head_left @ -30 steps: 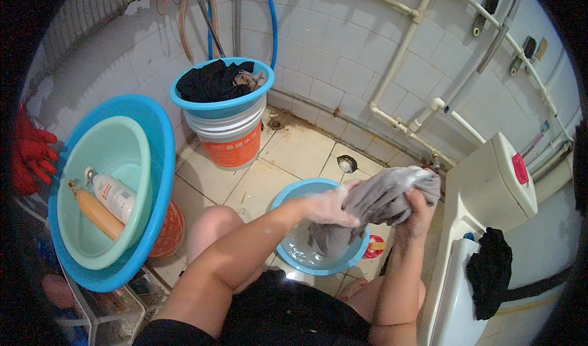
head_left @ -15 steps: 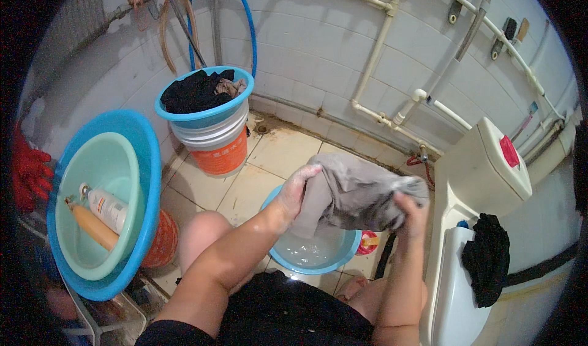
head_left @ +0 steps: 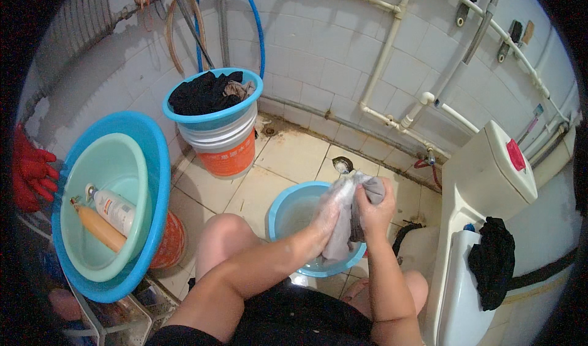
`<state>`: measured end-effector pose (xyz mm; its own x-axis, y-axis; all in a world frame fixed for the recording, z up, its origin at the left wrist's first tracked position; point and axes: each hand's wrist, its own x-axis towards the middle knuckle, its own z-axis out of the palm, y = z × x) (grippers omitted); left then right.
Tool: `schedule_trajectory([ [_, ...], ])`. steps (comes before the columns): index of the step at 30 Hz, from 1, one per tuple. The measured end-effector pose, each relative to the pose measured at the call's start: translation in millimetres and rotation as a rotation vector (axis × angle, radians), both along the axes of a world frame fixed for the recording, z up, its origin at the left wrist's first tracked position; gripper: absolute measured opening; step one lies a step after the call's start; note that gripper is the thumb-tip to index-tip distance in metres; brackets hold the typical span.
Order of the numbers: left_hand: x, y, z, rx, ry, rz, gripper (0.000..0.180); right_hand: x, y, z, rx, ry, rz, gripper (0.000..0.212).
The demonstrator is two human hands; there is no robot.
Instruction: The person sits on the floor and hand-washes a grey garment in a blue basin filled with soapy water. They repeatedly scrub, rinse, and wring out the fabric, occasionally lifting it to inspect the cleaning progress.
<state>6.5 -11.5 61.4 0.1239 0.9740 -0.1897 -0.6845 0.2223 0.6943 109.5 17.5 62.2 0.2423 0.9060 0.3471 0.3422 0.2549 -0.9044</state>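
Grey cloth (head_left: 345,232) is bunched between both hands over the blue basin (head_left: 275,217), lower end hanging into it; right hand (head_left: 375,210) has its fingers curled tight round the upper bunch, left hand (head_left: 324,216), sudsy, presses along the near side, can't tell how far its fingers close. Looks soft and limp, probably wet, so likely heavier than when dry, slippery with suds, not fragile. Best hold: a full-fist grip on thick folds at each end, not a pinch at a loose edge.
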Motion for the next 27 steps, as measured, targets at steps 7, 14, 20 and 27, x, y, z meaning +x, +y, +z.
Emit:
schedule_trajectory([
  [7, -31, 9, 4, -0.049, 0.02, -0.097, 0.034, -23, -37, -3, 0.096, -0.346, 0.249, 0.041],
  [14, -19, 7, 8, 0.204, -0.017, -0.163, 0.045, 24, -1, 15, -0.381, 0.805, 0.588, 0.058],
  [20, -35, 9, -3, 0.022, -0.204, -0.288, 0.05, 29, -3, 10, -0.288, 0.411, 0.499, 0.04],
  [27, -49, 25, -9, -0.157, -0.21, -0.098, 0.033, -25, -54, 30, 0.551, -0.692, 0.532, 0.033],
])
